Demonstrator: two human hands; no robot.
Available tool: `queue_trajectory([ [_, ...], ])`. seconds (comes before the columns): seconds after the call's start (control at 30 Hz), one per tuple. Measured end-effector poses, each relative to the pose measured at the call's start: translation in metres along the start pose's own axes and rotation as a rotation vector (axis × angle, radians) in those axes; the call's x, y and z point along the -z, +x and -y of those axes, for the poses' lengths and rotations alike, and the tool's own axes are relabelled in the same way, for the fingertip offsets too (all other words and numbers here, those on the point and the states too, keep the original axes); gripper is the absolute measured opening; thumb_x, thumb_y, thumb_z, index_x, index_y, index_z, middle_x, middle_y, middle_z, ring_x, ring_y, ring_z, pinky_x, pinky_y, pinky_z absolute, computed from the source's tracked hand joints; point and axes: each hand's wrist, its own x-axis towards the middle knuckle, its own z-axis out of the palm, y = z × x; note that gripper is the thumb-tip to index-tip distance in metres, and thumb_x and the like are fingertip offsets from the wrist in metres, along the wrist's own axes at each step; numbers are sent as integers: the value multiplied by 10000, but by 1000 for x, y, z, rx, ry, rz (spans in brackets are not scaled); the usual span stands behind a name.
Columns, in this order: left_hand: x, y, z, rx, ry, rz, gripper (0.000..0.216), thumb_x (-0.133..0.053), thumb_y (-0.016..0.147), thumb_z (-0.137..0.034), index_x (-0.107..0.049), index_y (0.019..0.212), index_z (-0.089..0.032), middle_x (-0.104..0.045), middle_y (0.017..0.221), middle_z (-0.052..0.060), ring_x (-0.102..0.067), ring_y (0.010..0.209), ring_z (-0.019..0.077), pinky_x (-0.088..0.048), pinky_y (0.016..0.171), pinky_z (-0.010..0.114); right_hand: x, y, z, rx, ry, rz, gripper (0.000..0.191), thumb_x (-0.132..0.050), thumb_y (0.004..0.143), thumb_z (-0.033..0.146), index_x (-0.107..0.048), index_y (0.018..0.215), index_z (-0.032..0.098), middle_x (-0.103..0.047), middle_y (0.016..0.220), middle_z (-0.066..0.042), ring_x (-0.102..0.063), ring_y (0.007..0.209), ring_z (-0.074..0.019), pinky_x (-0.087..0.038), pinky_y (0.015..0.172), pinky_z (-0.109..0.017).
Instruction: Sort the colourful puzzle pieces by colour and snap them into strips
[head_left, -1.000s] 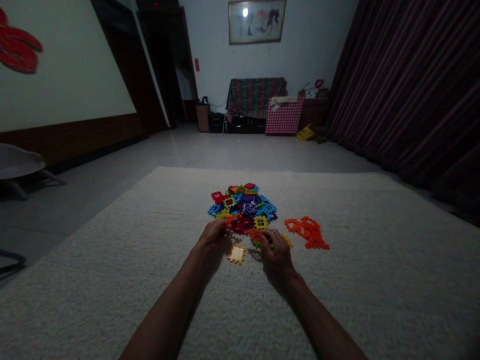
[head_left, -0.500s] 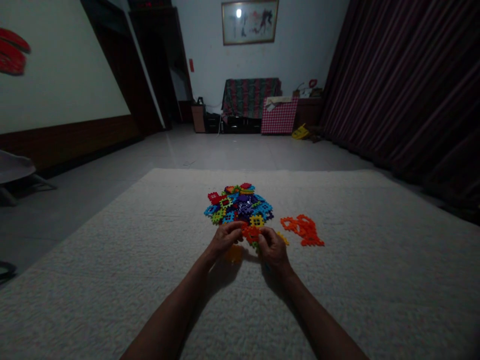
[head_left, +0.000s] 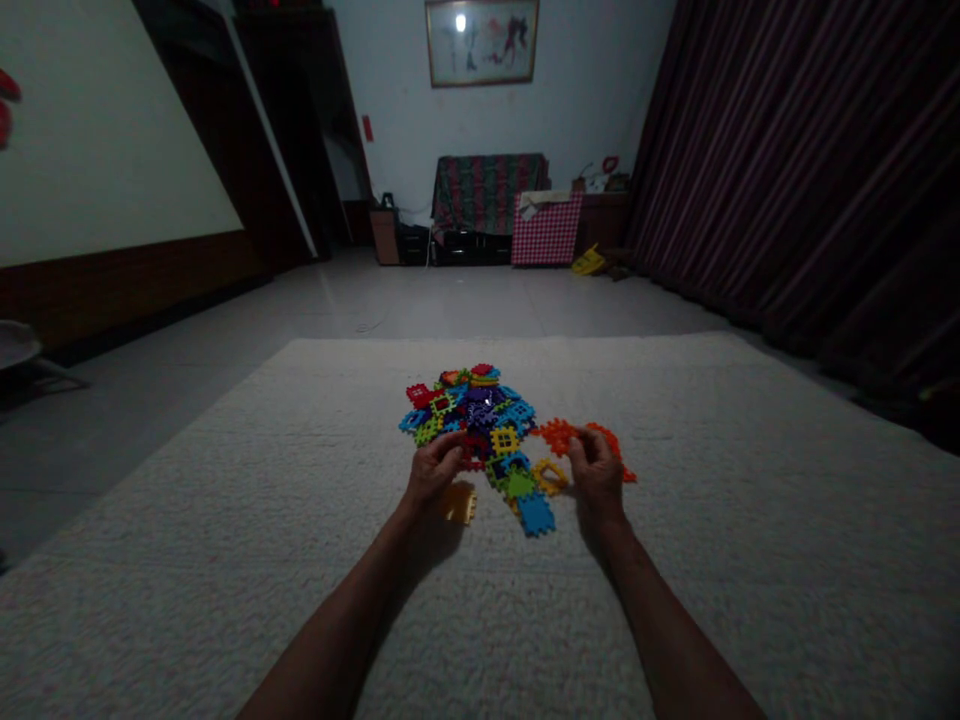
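Note:
A pile of colourful interlocking plastic pieces [head_left: 469,405] lies on a cream rug [head_left: 225,520]. My left hand [head_left: 433,472] rests at the pile's near edge, its fingers curled onto a red piece [head_left: 472,455]. My right hand [head_left: 598,472] is to the right, fingers closed over the group of orange pieces [head_left: 559,435]. Between my hands lie a green piece [head_left: 517,485], a blue piece [head_left: 536,515] and a yellow open-frame piece [head_left: 551,475]. A pale yellow piece [head_left: 459,503] sits just below my left hand.
The rug ends at a grey tiled floor [head_left: 420,290]. Dark striped curtains [head_left: 787,180] hang on the right. Against the far wall stand a covered bench [head_left: 487,190] and a checked cloth [head_left: 547,232]. A pale chair edge [head_left: 15,345] shows at the far left.
My hands have parted. The right hand moved right from the middle to the orange group, uncovering green, blue and yellow pieces. The left hand stayed by the pile's edge.

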Motion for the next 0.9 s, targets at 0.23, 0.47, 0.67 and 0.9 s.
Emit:
queue_trajectory([
  [0.23, 6, 2, 15, -23, 132, -171, 368, -594, 797, -322, -731, 1099, -164, -716, 790, 31, -654, 716, 158, -514, 642, 251, 44, 31, -30, 55, -357, -256, 363, -527, 801, 457, -646, 995, 174, -685, 1014, -156, -626, 963, -293, -493, 910, -473],
  [0.47, 19, 8, 23, -256, 428, -281, 301, -513, 833, -217, -745, 1025, -198, -745, 985, 63, -686, 922, 213, -539, 845, 335, 15, -4, -9, 530, -328, 132, 282, -540, 871, 333, -628, 1106, 205, -682, 1092, -123, -624, 1069, -289, -490, 971, -498],
  [0.67, 36, 20, 33, -419, 634, -391, 318, -486, 818, -138, -714, 1035, -188, -717, 1018, 101, -656, 1001, 239, -523, 945, 405, 8, -42, -7, 579, -461, 605, 596, -624, 848, 438, -512, 1386, 207, -517, 1459, -169, -453, 1359, -358, -385, 1081, -593],
  [0.9, 44, 29, 59, -353, 684, -503, 365, -504, 821, -170, -675, 1142, -197, -650, 1241, 129, -573, 1220, 280, -437, 1099, 474, 3, -53, -2, 542, -521, 672, 663, -622, 858, 403, -431, 1464, 214, -442, 1522, -178, -380, 1418, -364, -321, 1127, -635],
])
